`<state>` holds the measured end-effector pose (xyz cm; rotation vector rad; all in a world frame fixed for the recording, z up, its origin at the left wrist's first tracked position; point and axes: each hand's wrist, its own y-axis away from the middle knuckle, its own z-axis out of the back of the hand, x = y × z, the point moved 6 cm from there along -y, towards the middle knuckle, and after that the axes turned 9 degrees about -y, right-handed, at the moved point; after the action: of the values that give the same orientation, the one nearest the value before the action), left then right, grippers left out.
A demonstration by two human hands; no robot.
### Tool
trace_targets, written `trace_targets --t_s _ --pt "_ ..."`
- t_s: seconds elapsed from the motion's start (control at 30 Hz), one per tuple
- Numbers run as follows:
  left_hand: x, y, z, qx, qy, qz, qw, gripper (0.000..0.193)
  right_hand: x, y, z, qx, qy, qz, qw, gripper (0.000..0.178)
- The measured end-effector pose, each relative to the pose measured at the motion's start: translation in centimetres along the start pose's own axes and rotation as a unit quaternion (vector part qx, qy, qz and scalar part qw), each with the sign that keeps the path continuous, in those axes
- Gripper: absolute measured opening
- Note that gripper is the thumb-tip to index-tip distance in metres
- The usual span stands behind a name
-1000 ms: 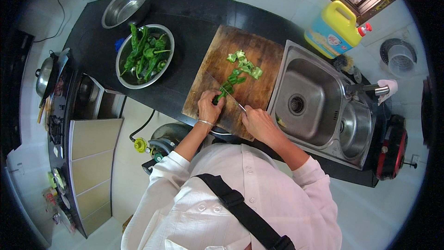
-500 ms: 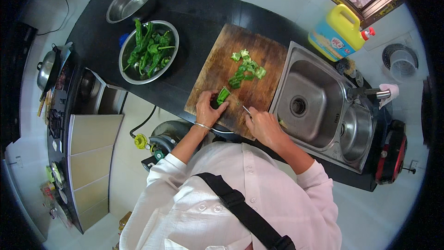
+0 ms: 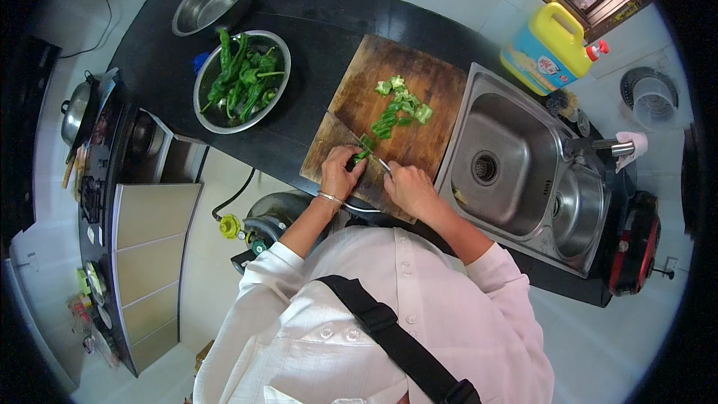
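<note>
My left hand [image 3: 342,172] is closed on a piece of green pepper [image 3: 365,146] at the near left of the wooden cutting board [image 3: 437,82]. In my right hand [image 3: 413,191] is a kitchen knife [image 3: 384,164], gripped by its handle. Its blade lies across the pepper piece, slanting up and left over the board, close to the left fingertips. Cut green pepper pieces [image 3: 402,111] lie loose farther up the board. My fingers partly hide the held piece.
A steel bowl of whole green peppers [image 3: 282,108] stands left of the board, with another steel bowl [image 3: 213,1] behind it. The double sink [image 3: 467,127] adjoins the board's right side. A yellow jug [image 3: 550,52] stands behind the sink. Below the counter is a gas cylinder [image 3: 277,209].
My right hand has moved left and slightly up, bringing the knife onto the pepper piece. The left hand still holds the piece, shifted only slightly.
</note>
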<state>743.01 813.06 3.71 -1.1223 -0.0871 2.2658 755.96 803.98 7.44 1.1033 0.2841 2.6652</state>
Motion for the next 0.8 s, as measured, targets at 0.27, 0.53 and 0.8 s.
trace_targets --t_s 0.27,0.53,0.8 --pt "0.2 1.8 1.0 -0.022 -0.073 -0.134 0.988 0.021 0.8 2.4 3.0 0.003 -0.030 0.006 1.000 0.023" --pt "1.5 2.2 0.3 -0.013 -0.083 -0.170 0.982 0.022 0.1 4.3 2.4 0.061 0.003 0.026 0.998 0.024" --pt "2.0 1.5 0.4 -0.029 -0.058 -0.168 0.984 0.020 -0.4 2.7 2.8 0.084 -0.025 0.032 0.996 0.022"
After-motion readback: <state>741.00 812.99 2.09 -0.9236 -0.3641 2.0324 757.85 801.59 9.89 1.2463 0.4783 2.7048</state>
